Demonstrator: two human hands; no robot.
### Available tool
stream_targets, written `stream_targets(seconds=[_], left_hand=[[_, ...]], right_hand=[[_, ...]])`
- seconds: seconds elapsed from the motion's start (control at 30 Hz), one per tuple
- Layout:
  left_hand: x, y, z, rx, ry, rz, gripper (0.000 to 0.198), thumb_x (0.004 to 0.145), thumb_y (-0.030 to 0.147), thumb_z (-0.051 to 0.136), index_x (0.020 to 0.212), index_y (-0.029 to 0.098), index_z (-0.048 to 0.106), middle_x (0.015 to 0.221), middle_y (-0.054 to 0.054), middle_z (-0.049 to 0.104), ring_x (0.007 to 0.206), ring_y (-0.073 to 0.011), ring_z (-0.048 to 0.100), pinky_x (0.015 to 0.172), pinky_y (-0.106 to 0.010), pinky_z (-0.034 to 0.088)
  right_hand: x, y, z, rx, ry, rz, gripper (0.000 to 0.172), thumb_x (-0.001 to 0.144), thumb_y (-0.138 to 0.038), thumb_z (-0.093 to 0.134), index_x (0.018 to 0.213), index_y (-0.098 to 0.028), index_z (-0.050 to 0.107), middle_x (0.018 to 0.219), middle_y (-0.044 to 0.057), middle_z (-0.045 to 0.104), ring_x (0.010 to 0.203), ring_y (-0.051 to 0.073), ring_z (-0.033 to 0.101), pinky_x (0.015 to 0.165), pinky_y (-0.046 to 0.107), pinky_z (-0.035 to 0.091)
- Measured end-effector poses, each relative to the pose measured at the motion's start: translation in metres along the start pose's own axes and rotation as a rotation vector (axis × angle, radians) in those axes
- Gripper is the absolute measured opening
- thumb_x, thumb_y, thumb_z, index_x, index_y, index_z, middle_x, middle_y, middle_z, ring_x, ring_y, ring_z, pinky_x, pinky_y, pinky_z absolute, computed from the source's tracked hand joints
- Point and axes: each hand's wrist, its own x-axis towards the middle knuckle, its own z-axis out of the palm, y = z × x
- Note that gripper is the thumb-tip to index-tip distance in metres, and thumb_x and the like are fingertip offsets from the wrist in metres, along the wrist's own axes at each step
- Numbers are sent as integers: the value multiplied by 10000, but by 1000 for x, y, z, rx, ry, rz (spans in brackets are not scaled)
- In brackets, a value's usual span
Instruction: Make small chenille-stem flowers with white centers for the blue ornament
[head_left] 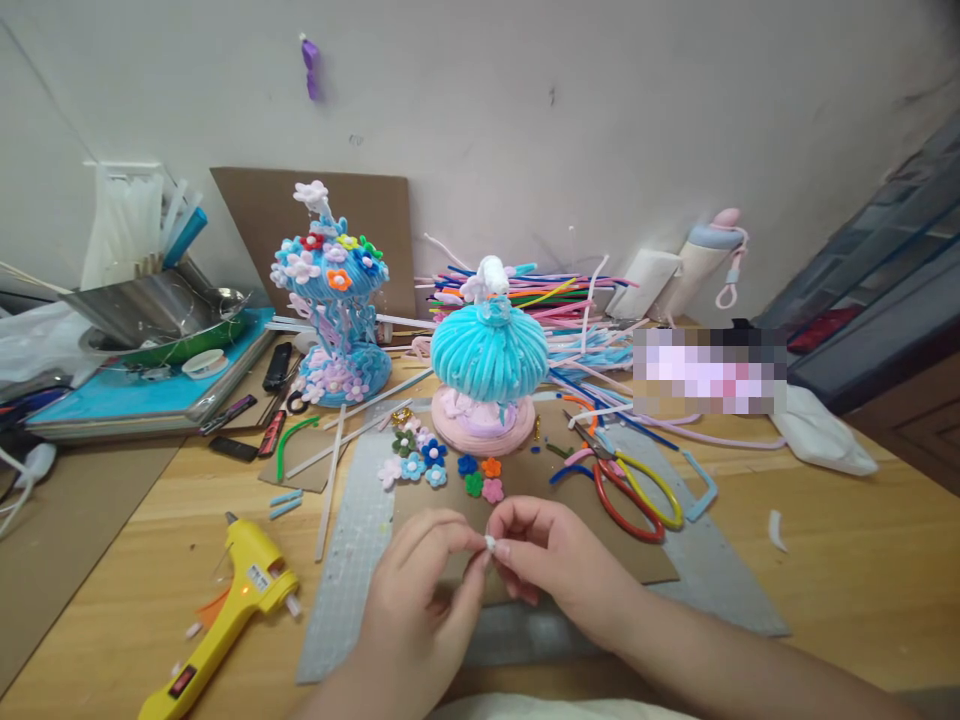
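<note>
My left hand point(424, 585) and my right hand point(551, 555) meet over a brown cardboard sheet point(645, 565) on a grey cutting mat point(352, 560). Both pinch a tiny white piece point(490, 542) between their fingertips. Just beyond the hands lie several small pipe-cleaner flowers point(442, 467) in white, blue, green, orange and pink. Behind them stands a turquoise pipe-cleaner dome on a pink base point(487, 375). A taller blue flower-covered model point(334, 310) stands further left.
A yellow glue gun point(225, 615) lies at the front left on the wooden table point(862, 580). Red and yellow scissors point(630, 485) lie right of the flowers. A heap of coloured pipe cleaners point(562, 310) fills the back. A metal bowl point(161, 315) sits on stacked boards at the left.
</note>
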Motion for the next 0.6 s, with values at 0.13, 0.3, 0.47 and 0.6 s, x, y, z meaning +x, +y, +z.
stream_targets(seconds=[0.13,0.3,0.47,0.6], left_hand=[[0,3,0,1,-23,38,154,778,87,549,880,200,576,827,-28,613,773,-136,597,667,-230,477],[-15,-18,-39,209,194,-158,118,811,224,533,923,216,568,881,-34,614,816,-172,591,730,-287,474],[-63,-67,-109,808,-42,-565,388,803,512,459,1026,199,507,912,-73,579,822,-288,579,680,-414,481],[-96,-83,-127,974,-196,-590,483,843,542,341,1148,171,390,1065,-121,569,985,-342,557,841,-493,436]], right_hand=[[1,3,0,12,-5,-10,225,689,-322,654,707,-155,505,515,-75,448,403,41,390,372,157,275],[2,10,-4,112,-23,-20,192,703,-298,652,718,-163,516,505,-78,450,389,38,378,367,156,257],[-3,4,-4,63,-21,-138,211,712,-319,654,704,-161,515,555,-65,448,406,36,375,383,169,275],[-7,-2,-2,22,-1,-154,210,708,-317,649,692,-160,511,587,-59,449,423,37,387,395,171,279]])
